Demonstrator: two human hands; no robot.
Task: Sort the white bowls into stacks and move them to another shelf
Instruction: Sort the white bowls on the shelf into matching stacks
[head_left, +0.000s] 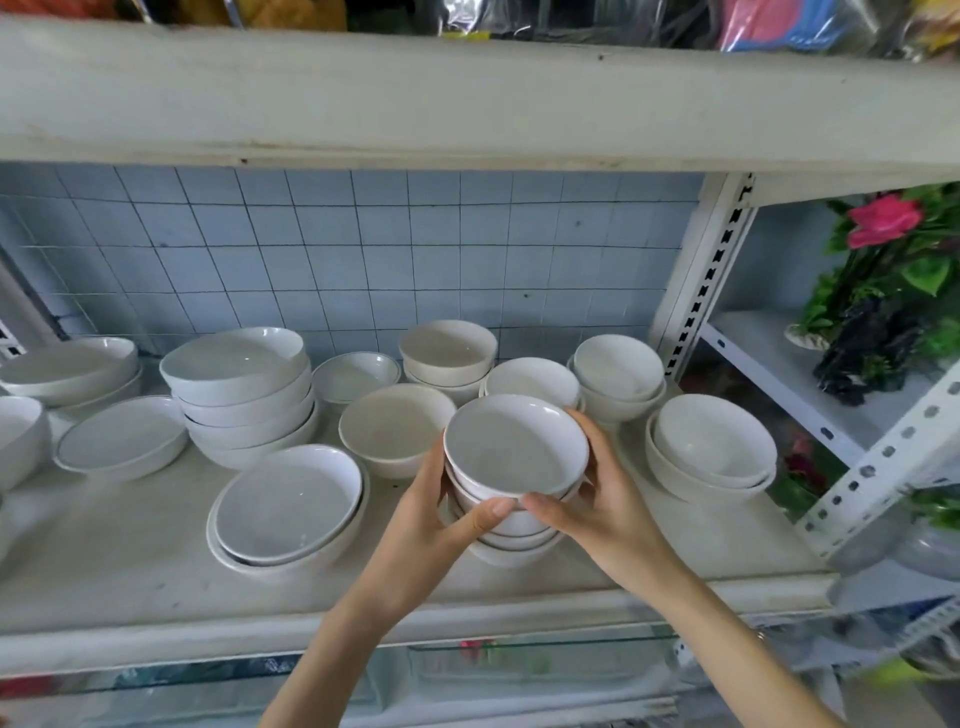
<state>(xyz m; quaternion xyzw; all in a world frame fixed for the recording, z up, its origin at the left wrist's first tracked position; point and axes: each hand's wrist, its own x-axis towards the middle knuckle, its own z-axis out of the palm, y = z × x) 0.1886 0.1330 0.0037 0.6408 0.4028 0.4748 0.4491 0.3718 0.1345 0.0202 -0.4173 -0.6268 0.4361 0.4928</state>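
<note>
Left hand (435, 512) & right hand (592, 501) grip stack of small bowls (514, 470) from both sides, thumbs at front. Recommended: keep stack level, support under bottom bowl, clear single bowl (396, 428) when lifting off shelf (130, 582).
</note>
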